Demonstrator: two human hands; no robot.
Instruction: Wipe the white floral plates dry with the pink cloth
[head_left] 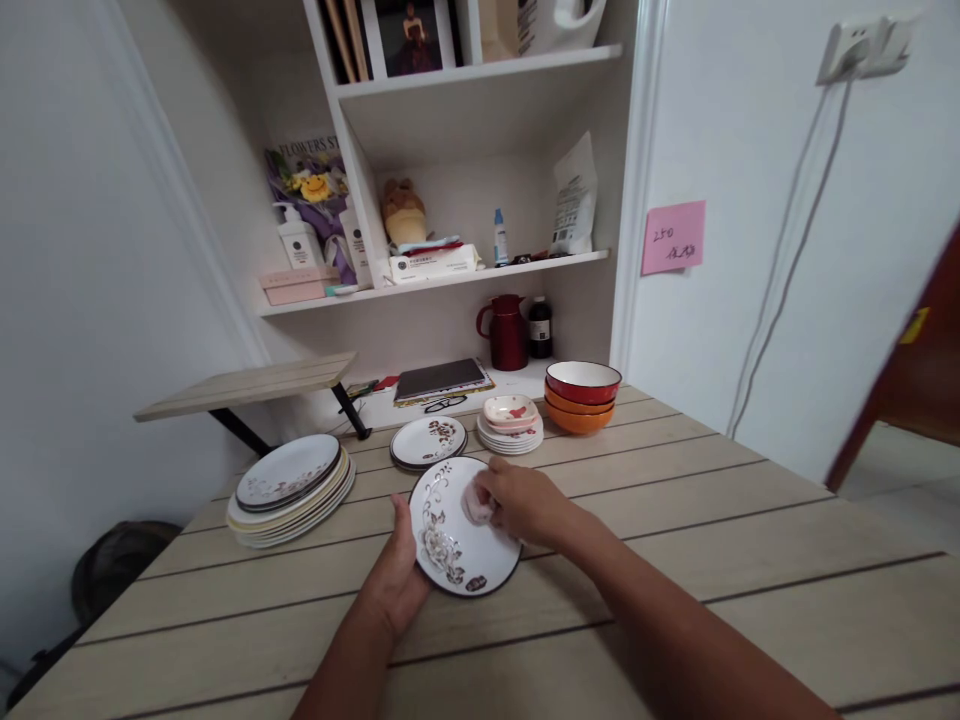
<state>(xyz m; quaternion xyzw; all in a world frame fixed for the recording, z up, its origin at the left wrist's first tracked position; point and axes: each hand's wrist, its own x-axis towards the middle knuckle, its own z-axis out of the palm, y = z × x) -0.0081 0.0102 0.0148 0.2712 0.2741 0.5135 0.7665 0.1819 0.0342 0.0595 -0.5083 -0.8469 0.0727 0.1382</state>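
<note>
My left hand (403, 578) grips the left edge of a white plate (480, 545) with brown flower decoration and a dark rim, its thumb upright beside the rim. The plate is tilted toward me above the table. Over the plate's upper right, my right hand (521, 503) is closed on a crumpled whitish cloth or tissue (475, 506) pressed to the surface. Just behind lies a short stack of similar flowered plates (420, 440).
At the left a tall stack of plates (289, 475) stands near a small raised wooden shelf (247, 385). Small saucers with pink dishes (510, 415) and stacked red and orange bowls (581, 400) stand at the back. Behind are a laptop (441, 378), glasses (445, 404) and a red jug (508, 335).
</note>
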